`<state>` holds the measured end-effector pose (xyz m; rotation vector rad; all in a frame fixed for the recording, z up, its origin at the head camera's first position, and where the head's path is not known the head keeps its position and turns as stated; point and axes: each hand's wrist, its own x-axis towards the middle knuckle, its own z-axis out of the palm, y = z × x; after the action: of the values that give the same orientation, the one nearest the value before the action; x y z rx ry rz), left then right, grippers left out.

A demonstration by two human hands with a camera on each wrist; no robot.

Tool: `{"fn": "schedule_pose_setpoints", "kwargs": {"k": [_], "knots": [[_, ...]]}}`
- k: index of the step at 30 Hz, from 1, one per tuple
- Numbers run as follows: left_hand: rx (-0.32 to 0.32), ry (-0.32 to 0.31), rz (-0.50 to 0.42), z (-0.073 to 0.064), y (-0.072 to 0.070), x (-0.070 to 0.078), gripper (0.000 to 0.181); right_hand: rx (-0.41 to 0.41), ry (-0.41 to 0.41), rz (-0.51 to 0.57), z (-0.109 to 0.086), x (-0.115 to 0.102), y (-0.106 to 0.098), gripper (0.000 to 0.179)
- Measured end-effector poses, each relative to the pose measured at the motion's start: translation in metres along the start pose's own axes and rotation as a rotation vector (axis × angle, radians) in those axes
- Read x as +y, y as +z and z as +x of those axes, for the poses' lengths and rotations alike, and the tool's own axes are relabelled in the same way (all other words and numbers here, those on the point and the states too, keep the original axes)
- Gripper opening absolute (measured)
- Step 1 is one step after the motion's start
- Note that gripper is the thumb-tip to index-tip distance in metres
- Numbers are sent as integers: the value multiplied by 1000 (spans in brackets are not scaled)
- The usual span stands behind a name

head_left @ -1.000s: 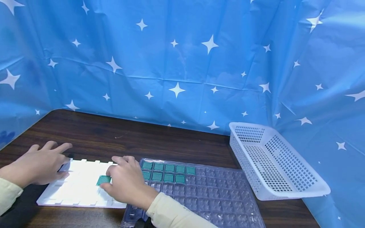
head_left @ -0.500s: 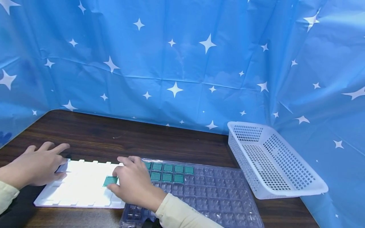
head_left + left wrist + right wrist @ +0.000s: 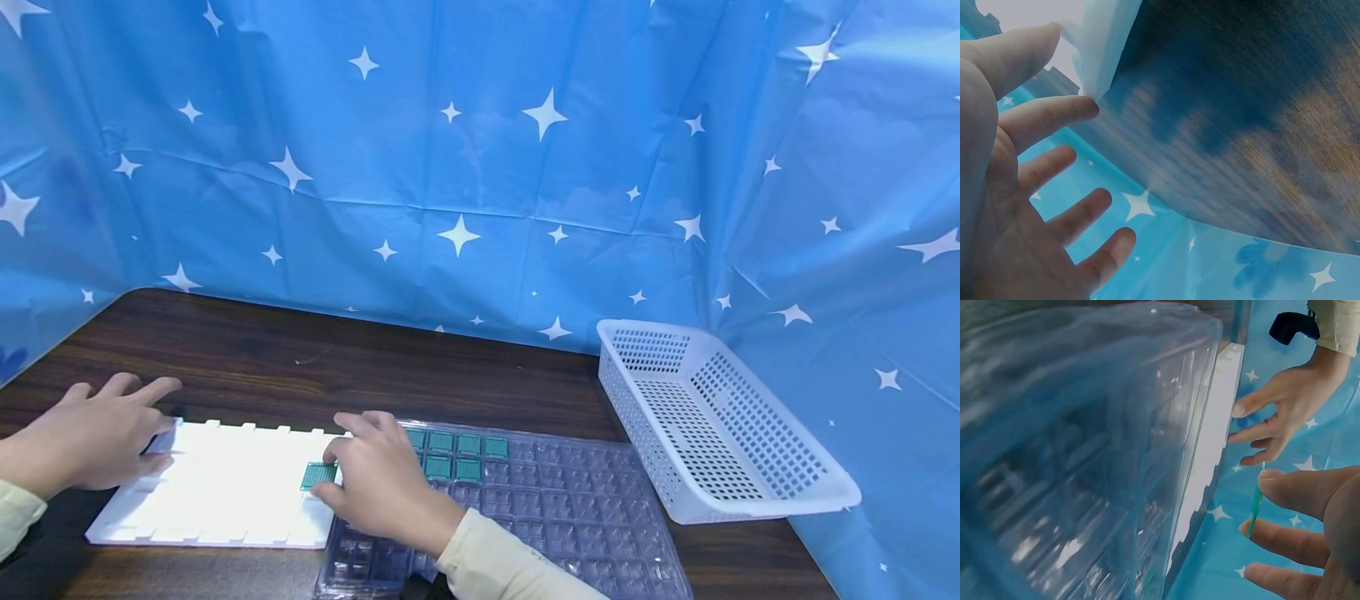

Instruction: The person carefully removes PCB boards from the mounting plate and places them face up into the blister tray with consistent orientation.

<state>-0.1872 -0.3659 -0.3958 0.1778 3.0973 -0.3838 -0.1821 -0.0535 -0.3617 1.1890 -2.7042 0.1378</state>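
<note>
My right hand [image 3: 390,479] pinches a small green circuit board [image 3: 318,476] between thumb and index finger. In the right wrist view the board [image 3: 1256,503] shows nearly edge-on. It is over the right end of a bright white panel [image 3: 217,487] with notched edges; whether it touches the panel I cannot tell. At the panel's left end my left hand [image 3: 93,437] rests its thumb and index finger, the other fingers spread. To the right lies a clear plastic tray [image 3: 585,521] of small pockets, with several green boards [image 3: 468,469] in its far-left pockets; my right hand partly covers that corner.
A white perforated basket [image 3: 720,425] stands on the right of the dark wooden table [image 3: 247,350], beyond the clear tray. A blue curtain [image 3: 420,150] with white stars hangs behind the table.
My right hand has moved rightward along the panel with the pinched board, towards the clear tray. My left hand has stayed at the panel's left end. The head view has shifted slightly.
</note>
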Motion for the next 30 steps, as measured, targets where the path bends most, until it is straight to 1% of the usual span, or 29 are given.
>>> {"fn": "schedule_pose_setpoints", "kwargs": {"k": [4, 11, 17, 24, 30], "knots": [[0, -2, -1, 1, 0, 0, 45, 1, -6, 11, -5, 7, -2, 23], [-7, -28, 4, 0, -1, 3, 46, -11, 5, 43, -13, 19, 0, 23], [-1, -21, 7, 0, -4, 5, 46, -15, 14, 61, -19, 27, 0, 24], [-13, -31, 10, 0, -4, 6, 46, -9, 43, 86, -25, 37, 0, 24], [-23, -22, 5, 1, -2, 4, 47, -7, 63, 101, -32, 47, 1, 24]]}}
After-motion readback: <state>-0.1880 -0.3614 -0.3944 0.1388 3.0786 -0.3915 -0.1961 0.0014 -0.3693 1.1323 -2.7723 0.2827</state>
